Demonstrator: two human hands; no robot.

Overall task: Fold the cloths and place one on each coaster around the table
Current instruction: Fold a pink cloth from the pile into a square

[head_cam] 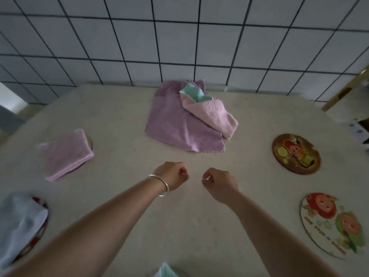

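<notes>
A loose pile lies at the far middle of the table: a purple cloth (173, 124) spread flat, with a pink cloth (211, 114) and a mint cloth (194, 94) bunched on top. A folded pink cloth (65, 154) covers a coaster (90, 142) at the left. A folded pale blue cloth (19, 222) rests on a red-rimmed coaster (40, 234) at the near left. Two bare coasters sit at the right: a brown one (296, 153) and a white one (332, 224). My left hand (172, 175) and right hand (219, 184) hover side by side below the pile, fingers curled, holding nothing.
The round table (123, 120) has a beige cover and stands against a white tiled wall (179, 41). A mint cloth corner (165, 270) peeks in at the bottom edge. A wooden chair (347, 90) stands at the far right.
</notes>
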